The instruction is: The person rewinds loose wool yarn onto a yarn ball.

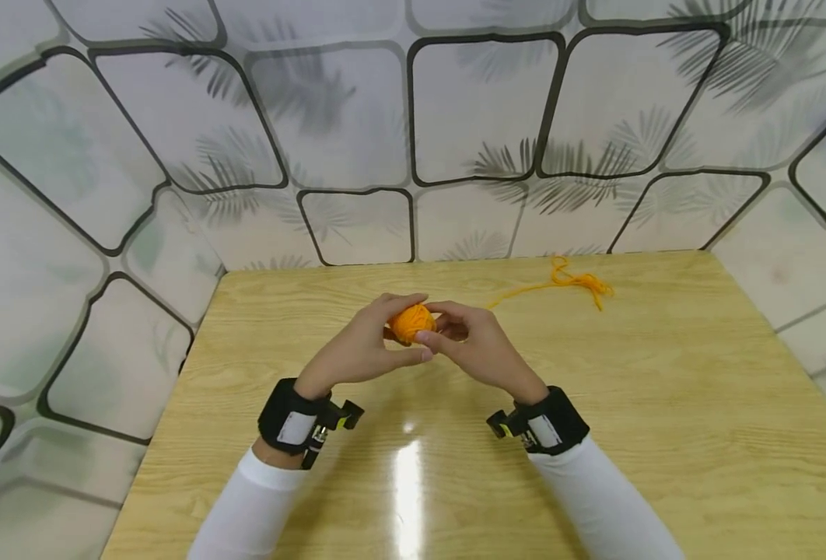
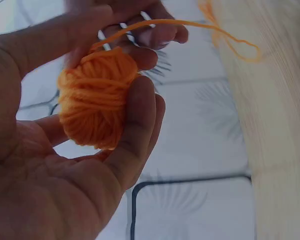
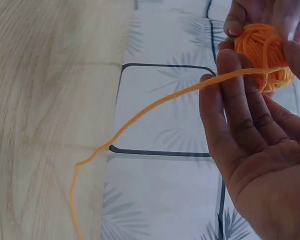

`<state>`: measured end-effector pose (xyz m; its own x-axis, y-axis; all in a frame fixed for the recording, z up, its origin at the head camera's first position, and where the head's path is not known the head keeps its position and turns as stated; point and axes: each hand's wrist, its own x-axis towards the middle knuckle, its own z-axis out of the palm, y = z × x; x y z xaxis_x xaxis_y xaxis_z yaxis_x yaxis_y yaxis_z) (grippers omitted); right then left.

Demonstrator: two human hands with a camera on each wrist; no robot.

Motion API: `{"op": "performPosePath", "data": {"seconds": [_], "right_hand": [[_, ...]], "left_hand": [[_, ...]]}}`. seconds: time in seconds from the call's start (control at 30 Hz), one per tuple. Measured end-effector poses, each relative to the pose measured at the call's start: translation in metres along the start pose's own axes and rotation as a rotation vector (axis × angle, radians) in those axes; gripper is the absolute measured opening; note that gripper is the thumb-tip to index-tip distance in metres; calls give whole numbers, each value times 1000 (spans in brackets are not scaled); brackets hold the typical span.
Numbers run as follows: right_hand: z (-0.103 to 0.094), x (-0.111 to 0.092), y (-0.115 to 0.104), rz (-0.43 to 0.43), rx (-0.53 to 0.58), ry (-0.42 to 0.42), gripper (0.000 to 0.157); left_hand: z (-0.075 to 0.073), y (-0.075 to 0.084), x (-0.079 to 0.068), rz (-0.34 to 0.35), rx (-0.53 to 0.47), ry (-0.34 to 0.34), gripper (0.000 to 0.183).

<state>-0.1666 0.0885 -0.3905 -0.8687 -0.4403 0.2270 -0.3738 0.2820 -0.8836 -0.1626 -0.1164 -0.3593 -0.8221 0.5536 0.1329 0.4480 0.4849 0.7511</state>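
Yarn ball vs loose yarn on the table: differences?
Form: the yarn ball is wound compact and rounded; the loose yarn spreads in loops and strands.
Place: the yarn ball is held between the left hand and right hand; the loose yarn lies near the far edge of the table.
Shared: both are orange.

Through the head camera I saw a yellowish wood-grain tabletop (image 1: 693, 404), bounded behind and at both sides by pale grey-white walls (image 1: 469, 225) printed with dark-edged rounded blocks (image 1: 483, 101) and grey palm fronds (image 1: 567, 185); a white light reflection (image 1: 407, 498) streaked its near part.
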Motion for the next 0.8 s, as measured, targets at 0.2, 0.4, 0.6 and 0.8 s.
{"op": "performPosePath", "data": {"seconds": [0.2, 0.4, 0.6, 0.8], "right_hand": [[-15, -12, -24, 13, 49, 1, 40], [-32, -19, -38, -15, 72, -39, 19], [-66, -26, -15, 27, 63, -43, 17], [-105, -40, 6, 98, 48, 120, 26]], "left_hand": [[-5, 19, -6, -16, -305, -66, 55], [1, 6, -12, -64, -302, -113, 44], [-9, -11, -30, -34, -349, -237, 37], [-31, -24, -55, -42, -476, -216, 33]]}}
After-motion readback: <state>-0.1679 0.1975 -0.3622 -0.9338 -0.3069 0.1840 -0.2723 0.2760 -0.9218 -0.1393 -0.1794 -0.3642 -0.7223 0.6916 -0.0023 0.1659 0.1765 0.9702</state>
